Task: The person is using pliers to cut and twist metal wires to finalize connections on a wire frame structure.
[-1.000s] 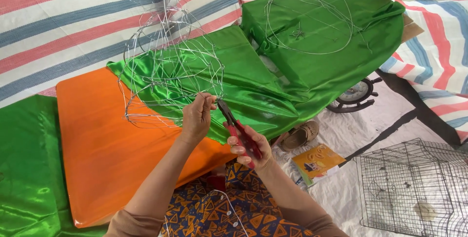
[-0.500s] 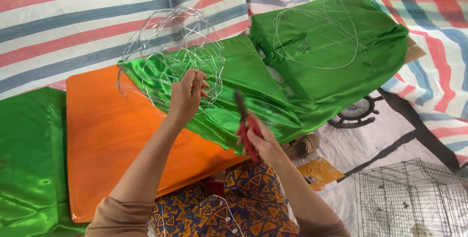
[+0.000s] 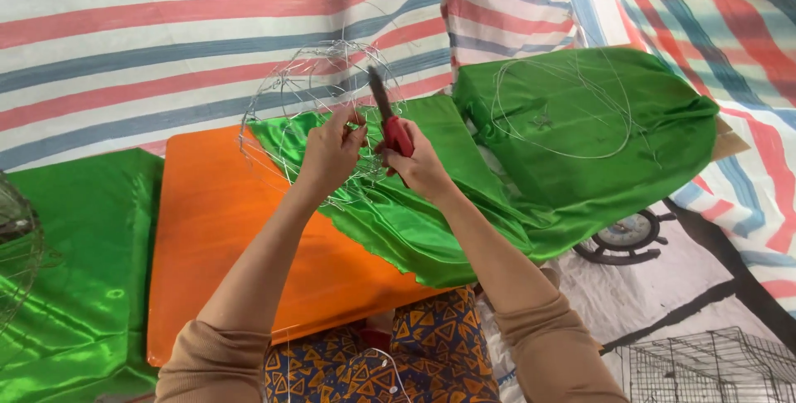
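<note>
At far left, a shiny green satin sheet (image 3: 75, 287) lies spread w/ part of another wire frame (image 3: 16, 245) at the edge. Next to it sits the flat orange foam pad (image 3: 224, 245), serving as a low bench. Above the pad the left hand (image 3: 332, 154) is raised, fingers pinched narrow on a strand of the rounded thin silver wire frame (image 3: 315, 96), which hangs in the air over the pad's far edge. Just right, the right hand (image 3: 423, 167) is wrapped tight on red-handled pliers (image 3: 388, 117), dark tip up and touching the frame near the left fingers.

Risks, as I judge them: tip is v. close to the left fingertips, so a slip could nip skin. Frame is held at one spot only; a hard twist could bend it or spring loose wire ends toward the face. Draped green satin fabric (image 3: 431, 204) lies right under, so wire ends could snag it. Further right, a green-covered box w/ wire loops (image 3: 580, 121) and a black wire cage (image 3: 713, 366) stand well apart.
</note>
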